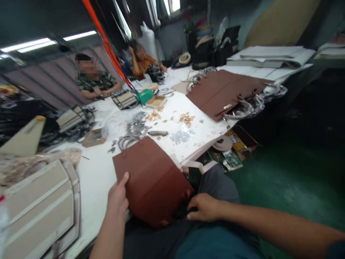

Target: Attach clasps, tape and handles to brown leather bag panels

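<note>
A brown leather-like bag panel [151,172] rests tilted over the table's front edge and my lap. A looped handle [128,142] shows at its far edge. My left hand [118,196] grips the panel's left side, thumb on top and fingers beneath. By the panel's lower right corner is my right hand [203,207], its fingers curled; blur and shadow hide what, if anything, they hold. Beyond the panel lie a utility-knife-like tool [157,133], a pile of gold-coloured metal fittings [185,118] and flat silvery pieces [182,136].
Stacked brown bag panels [226,90] with plastic-wrapped handles overhang the table's right side. Beige panels [40,208] lie at the near left. A small tray [94,137] stands left of centre. Two people sit across the white table [91,172]. Boxes [239,144] sit below its right edge.
</note>
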A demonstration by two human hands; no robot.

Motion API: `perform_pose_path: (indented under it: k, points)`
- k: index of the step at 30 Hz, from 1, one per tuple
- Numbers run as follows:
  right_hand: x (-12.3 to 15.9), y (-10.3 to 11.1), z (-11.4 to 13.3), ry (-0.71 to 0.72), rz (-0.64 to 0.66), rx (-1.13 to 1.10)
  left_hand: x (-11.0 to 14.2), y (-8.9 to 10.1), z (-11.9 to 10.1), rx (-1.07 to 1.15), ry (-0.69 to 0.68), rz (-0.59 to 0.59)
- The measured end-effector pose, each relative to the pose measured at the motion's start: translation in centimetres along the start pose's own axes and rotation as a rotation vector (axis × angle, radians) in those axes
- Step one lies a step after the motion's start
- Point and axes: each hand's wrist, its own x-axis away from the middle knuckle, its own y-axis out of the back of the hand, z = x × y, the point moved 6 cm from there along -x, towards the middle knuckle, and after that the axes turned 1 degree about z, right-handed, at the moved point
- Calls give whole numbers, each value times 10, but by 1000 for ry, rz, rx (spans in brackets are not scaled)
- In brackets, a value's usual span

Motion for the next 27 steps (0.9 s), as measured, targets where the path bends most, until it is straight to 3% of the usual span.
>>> perform_pose_path:
  k: [3, 6, 8, 11, 13, 15, 17, 20, 22, 24, 27]
  points:
    - [-24, 19, -10, -47, -150, -63, 12, -14, 2, 165, 90, -94]
    - [-43, 35, -15, -112, -209, -5, 19, -13, -1, 88, 20, -136]
    - [-48, 41, -15, -137, -170, 34, 22, -5, -7, -110, -124, -213]
    - [-44, 52, -1, -93, -62, 29, 27, 1, -23, -502, -504, -349]
    - [-34, 67, 16, -17, 19, -33, 27, -6, -26, -660, -702, -300]
    - [-26, 95, 31, 48, 30, -128, 23, -13, -23, -713, -770, -197]
    - [-26, 142, 31, 48, -118, -185, 19, -16, -20, -727, -764, -141]
    - [-40, 229, -4, -113, -535, -52, 17, -13, -19, -700, -728, -145]
    - [-56, 277, -40, -298, -721, 121, 18, -10, -19, -650, -706, -152]
    - [-78, 307, -71, -442, -773, 211, 21, -5, -19, -592, -688, -159]
    - [-109, 321, -99, -520, -737, 256, 25, 1, -15, -534, -659, -177]
